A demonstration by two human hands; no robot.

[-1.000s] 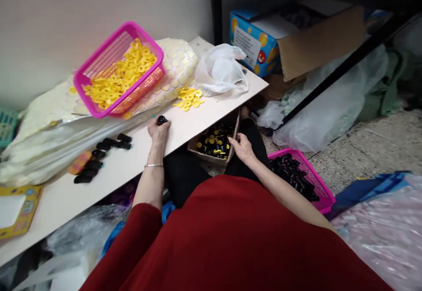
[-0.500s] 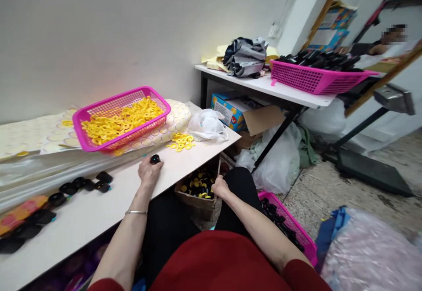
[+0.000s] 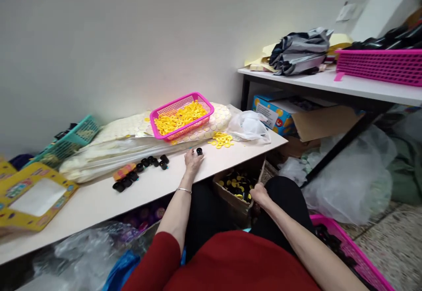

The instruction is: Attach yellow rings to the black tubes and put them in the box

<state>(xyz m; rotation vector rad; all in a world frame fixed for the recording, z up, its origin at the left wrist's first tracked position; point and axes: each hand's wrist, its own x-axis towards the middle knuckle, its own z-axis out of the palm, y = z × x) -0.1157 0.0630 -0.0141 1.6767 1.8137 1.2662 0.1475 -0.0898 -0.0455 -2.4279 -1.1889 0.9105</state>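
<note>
On the white table, my left hand [image 3: 194, 162] has its fingers and thumb closed about a small black round part [image 3: 199, 151]. My right hand [image 3: 260, 194] grips the raised edge of a cardboard box [image 3: 231, 196], which sits between my knees below the table edge. Inside that box are many black parts with yellow rings or discs [image 3: 240, 183]. To the left of my left hand, several similar black parts [image 3: 150, 161] lie in a row. Just beyond it is a loose heap of yellow rings [image 3: 221, 140].
A pink basket [image 3: 153, 126] of yellow rings rests on patterned wrapping. Farther left are a teal basket [image 3: 77, 135] and a yellow printed carton [image 3: 62, 203]. A second table [image 3: 362, 85] stands right, above an open blue box [image 3: 268, 117]. A pink crate [image 3: 359, 247] is by my right leg.
My view has turned left, bringing the teal basket and yellow carton into sight. Both hands stay at about the same places, the left at the black part and the right on the box edge.
</note>
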